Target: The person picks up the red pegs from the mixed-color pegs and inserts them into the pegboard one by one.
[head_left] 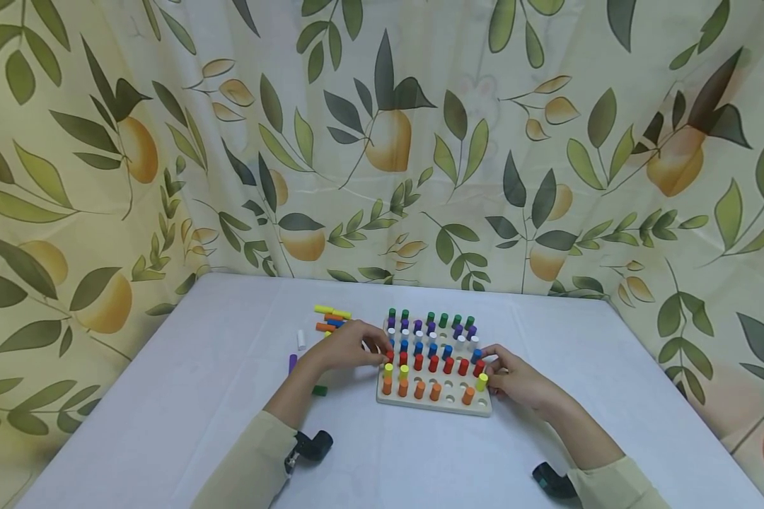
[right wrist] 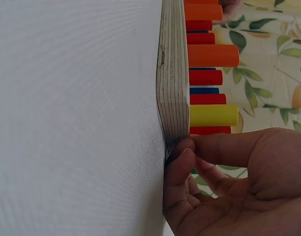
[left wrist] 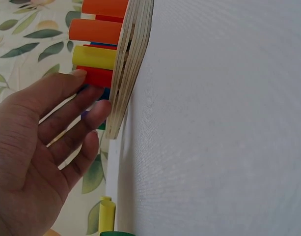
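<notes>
A wooden pegboard [head_left: 433,404] lies on the white table, filled with rows of coloured pegs. My left hand [head_left: 355,345] reaches to its left edge and pinches the red peg [left wrist: 98,77] at the end of the red row, thumb at its top. Beside that peg stands a yellow peg [left wrist: 94,57]. My right hand [head_left: 514,376] holds the board's right edge between thumb [right wrist: 221,147] and curled fingers, close to a yellow peg [right wrist: 214,115]. The underside of the board is hidden.
Loose yellow pegs [head_left: 323,309], orange pegs [head_left: 325,327] and a blue one lie left of the board. Nearer are a white peg [head_left: 301,339], a purple peg [head_left: 293,363] and a green peg [head_left: 320,390]. A patterned curtain [head_left: 382,141] hangs behind the table [head_left: 420,466].
</notes>
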Motion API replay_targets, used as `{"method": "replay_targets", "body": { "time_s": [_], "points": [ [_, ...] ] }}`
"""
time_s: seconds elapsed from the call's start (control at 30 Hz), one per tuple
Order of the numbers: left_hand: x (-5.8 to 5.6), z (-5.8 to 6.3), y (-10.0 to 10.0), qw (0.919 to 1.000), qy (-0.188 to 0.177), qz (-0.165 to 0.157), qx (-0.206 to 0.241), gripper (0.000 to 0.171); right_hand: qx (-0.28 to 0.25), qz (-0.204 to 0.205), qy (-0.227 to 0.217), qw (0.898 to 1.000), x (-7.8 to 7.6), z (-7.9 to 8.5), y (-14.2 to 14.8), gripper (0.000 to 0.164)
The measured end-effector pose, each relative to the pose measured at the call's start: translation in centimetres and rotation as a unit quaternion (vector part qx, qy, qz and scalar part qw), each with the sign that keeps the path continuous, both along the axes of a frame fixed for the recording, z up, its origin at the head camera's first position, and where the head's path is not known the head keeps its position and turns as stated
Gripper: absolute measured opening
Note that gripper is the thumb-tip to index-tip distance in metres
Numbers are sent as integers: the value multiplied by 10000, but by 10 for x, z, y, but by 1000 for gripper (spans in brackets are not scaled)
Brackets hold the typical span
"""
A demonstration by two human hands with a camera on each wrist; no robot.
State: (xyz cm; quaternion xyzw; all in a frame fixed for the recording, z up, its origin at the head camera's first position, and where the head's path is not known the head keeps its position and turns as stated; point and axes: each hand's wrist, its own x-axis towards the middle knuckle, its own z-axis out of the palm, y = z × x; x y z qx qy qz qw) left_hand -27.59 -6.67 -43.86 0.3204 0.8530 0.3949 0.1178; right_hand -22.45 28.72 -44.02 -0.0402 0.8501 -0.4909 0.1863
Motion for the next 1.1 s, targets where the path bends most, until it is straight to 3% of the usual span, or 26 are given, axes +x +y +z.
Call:
{"method": "replay_targets", "body": {
  "time_s": [0.67, 1.1],
  "points": [
    [-4, 0, -1, 10000, 32, -18, -15, 9, -8, -150, -89, 9998, -1, -2, 3, 45],
    [-2, 7, -28, 9989, 351, 137, -269, 11, 49, -265, -224, 9994, -4, -2, 3, 44]
  ]
}}
